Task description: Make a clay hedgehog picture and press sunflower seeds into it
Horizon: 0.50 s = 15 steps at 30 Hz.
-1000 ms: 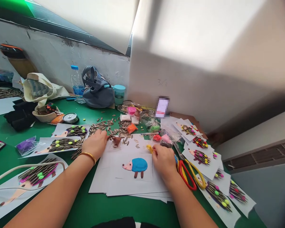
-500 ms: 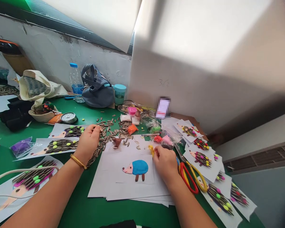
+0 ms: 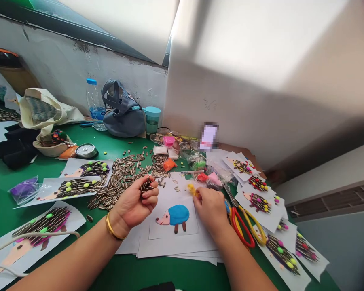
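My left hand (image 3: 136,202) is turned palm up with its fingers curled around several striped sunflower seeds (image 3: 146,186). It hovers over the left side of the paper stack (image 3: 157,250). On the top sheet is a clay hedgehog (image 3: 178,214) with a blue body, pink face and brown legs. My right hand (image 3: 210,206) rests at the sheet's right edge, fingers bent together. A yellow clay piece (image 3: 191,188) shows at its fingertips; whether they grip it or the paper is hidden. The pile of sunflower seeds (image 3: 118,182) spreads left of the paper.
Red and yellow scissors (image 3: 242,226) lie beside my right wrist. Finished hedgehog pictures lie at right (image 3: 257,202) and left (image 3: 75,188). Bagged clay (image 3: 170,141), a blue-grey bag (image 3: 124,117), a bottle (image 3: 95,105) and a phone (image 3: 208,137) stand behind. A cable (image 3: 33,234) crosses the left.
My left hand has moved right from the seed pile to above the paper and turned palm up, showing seeds in it. My right hand has stayed nearly in place.
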Each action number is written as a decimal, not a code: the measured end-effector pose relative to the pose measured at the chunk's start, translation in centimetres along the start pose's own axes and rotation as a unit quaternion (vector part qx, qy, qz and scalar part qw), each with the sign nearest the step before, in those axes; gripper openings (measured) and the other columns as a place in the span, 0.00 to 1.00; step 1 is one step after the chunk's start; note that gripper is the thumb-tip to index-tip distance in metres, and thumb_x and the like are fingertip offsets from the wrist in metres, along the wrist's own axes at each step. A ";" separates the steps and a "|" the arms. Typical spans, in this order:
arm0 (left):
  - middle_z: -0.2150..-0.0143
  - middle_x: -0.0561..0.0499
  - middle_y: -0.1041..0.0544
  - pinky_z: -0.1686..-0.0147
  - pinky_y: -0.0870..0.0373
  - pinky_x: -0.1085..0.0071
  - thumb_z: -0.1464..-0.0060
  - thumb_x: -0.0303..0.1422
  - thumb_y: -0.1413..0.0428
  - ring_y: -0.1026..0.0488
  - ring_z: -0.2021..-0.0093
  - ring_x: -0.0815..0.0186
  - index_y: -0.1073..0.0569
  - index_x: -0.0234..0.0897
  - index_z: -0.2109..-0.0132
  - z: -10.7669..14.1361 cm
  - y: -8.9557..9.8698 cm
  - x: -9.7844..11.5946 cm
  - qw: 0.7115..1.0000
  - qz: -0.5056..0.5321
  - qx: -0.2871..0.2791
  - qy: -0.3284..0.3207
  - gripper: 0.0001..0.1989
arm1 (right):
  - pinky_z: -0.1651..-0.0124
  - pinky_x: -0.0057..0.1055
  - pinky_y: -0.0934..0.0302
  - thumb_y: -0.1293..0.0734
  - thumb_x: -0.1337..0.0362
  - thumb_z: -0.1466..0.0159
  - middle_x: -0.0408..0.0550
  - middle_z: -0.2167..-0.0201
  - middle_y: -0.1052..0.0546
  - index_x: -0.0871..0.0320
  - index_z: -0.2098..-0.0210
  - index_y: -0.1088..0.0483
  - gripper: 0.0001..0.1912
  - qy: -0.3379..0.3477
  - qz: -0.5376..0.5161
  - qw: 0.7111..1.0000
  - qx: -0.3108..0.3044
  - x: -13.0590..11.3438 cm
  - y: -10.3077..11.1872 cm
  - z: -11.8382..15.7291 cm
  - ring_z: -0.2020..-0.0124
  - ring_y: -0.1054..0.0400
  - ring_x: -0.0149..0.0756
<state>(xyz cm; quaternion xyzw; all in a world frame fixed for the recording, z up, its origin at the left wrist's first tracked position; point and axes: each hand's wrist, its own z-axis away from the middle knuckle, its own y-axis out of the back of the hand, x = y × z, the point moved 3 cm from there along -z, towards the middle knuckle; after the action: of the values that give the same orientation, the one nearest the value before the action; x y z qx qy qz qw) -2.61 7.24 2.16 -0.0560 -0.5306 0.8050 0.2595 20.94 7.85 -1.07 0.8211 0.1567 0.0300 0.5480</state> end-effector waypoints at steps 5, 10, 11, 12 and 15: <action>0.71 0.56 0.38 0.87 0.49 0.84 0.32 0.30 0.55 0.42 0.83 0.79 0.35 0.36 0.64 -1.5 1.8 -1.0 1.000 -0.009 0.006 0.024 0.10 | 0.61 0.34 0.54 0.37 0.68 0.35 0.45 0.73 0.24 0.57 0.70 0.29 0.08 -0.022 -0.017 1.000 0.015 0.1 0.9 0.1 0.68 0.32 0.38; 0.71 0.56 0.38 0.87 0.51 0.84 0.34 0.30 0.53 0.42 0.82 0.78 0.35 0.36 0.64 -1.9 2.8 -1.5 0.999 -0.016 -0.013 0.043 0.08 | 0.61 0.33 0.54 0.37 0.67 0.35 0.44 0.72 0.24 0.57 0.69 0.30 0.06 -0.033 -0.034 0.998 0.036 0.0 2.3 -0.7 0.68 0.32 0.36; 0.71 0.56 0.39 0.87 0.52 0.84 0.34 0.30 0.52 0.42 0.82 0.78 0.35 0.36 0.63 -1.8 2.8 -1.5 0.999 -0.018 -0.016 0.047 0.07 | 0.61 0.33 0.54 0.37 0.68 0.35 0.44 0.72 0.24 0.57 0.69 0.30 0.06 -0.031 -0.022 0.999 0.029 -0.1 2.3 -1.2 0.67 0.32 0.36; 0.71 0.56 0.39 0.87 0.52 0.83 0.34 0.29 0.52 0.43 0.82 0.78 0.35 0.36 0.63 -1.8 2.9 -1.5 0.998 -0.020 -0.019 0.051 0.07 | 0.62 0.34 0.55 0.37 0.68 0.35 0.44 0.72 0.24 0.57 0.69 0.30 0.06 -0.029 -0.005 0.999 0.020 -0.1 2.2 -1.7 0.67 0.32 0.36; 0.71 0.56 0.39 0.86 0.53 0.83 0.35 0.28 0.52 0.43 0.82 0.78 0.35 0.36 0.64 -1.5 3.0 -1.5 0.998 -0.024 -0.024 0.055 0.07 | 0.62 0.35 0.56 0.37 0.68 0.35 0.47 0.72 0.23 0.58 0.68 0.29 0.07 -0.030 0.045 0.999 0.002 -0.2 1.5 -3.0 0.66 0.31 0.38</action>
<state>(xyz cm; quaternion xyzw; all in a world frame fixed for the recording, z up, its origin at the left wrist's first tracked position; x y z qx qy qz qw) -1.84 6.87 -1.41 -0.0937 -0.5362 0.7810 0.3062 20.42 9.93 1.54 0.8290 0.1028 0.0300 0.5489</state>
